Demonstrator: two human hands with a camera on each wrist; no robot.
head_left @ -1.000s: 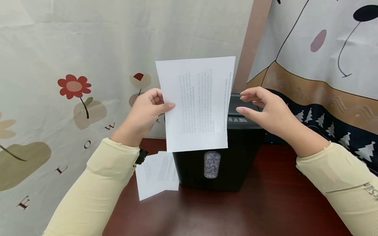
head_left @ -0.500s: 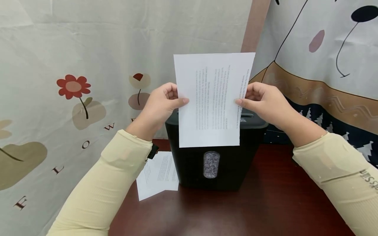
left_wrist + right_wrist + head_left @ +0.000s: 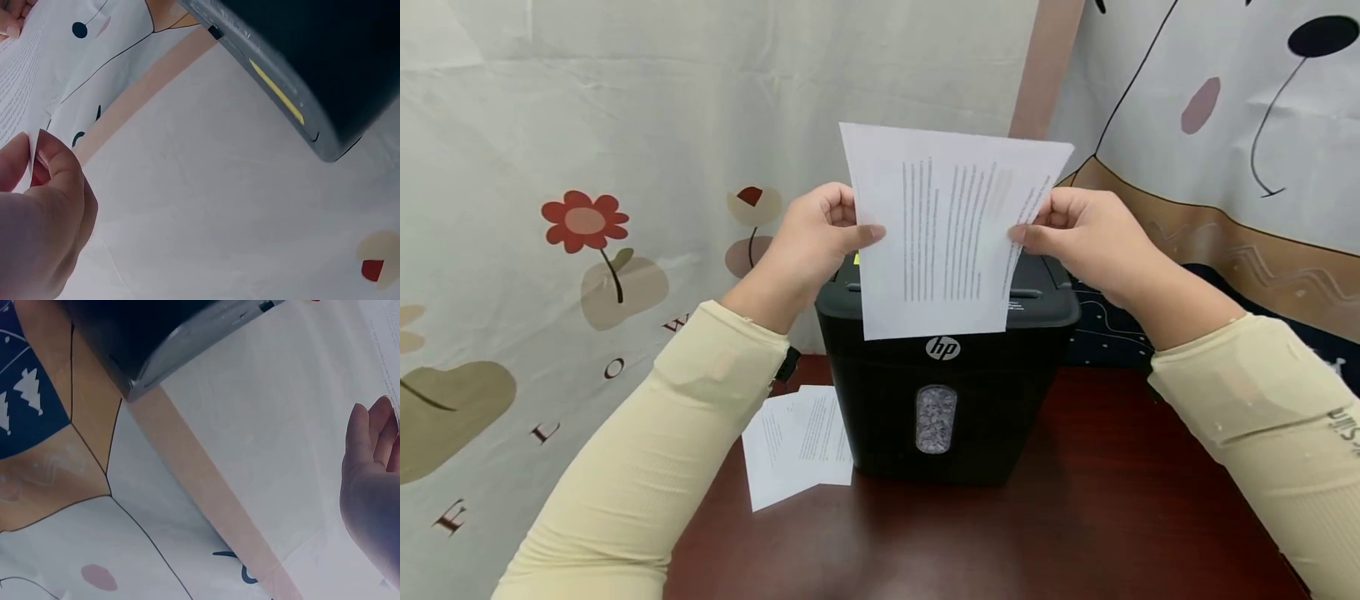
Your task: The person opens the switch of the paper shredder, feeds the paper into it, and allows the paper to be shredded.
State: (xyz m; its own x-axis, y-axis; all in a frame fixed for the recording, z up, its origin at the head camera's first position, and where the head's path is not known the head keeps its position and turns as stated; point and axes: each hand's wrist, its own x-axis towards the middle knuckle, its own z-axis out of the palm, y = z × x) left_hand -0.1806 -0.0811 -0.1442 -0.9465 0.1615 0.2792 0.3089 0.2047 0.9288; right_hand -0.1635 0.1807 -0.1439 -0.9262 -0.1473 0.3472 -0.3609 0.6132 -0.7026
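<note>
Between both hands, a printed sheet of paper [image 3: 951, 225] is held up in front of and above a black HP paper shredder [image 3: 880, 400]. My left hand [image 3: 820, 237] pinches its left edge, thumb on the near face; the left wrist view shows that edge between thumb and fingers of the left hand [image 3: 53, 187]. At the right edge, my right hand [image 3: 1093, 237] pinches the paper the same way. In the head view, the sheet covers much of the shredder's top, and its lower edge overlaps the front. Only part of the right hand [image 3: 375, 481] appears in the right wrist view.
A couple of printed sheets [image 3: 797, 446] lie on the dark red-brown table [image 3: 940, 542], left of the shredder. Shreds show through the shredder's oval window [image 3: 936, 419]. Patterned curtains [image 3: 685, 125] hang behind and to the right.
My right hand has come in and taken hold of the sheet's right edge. The sheet has moved right, then its lower edge has risen and its top has tilted, uncovering the HP logo.
</note>
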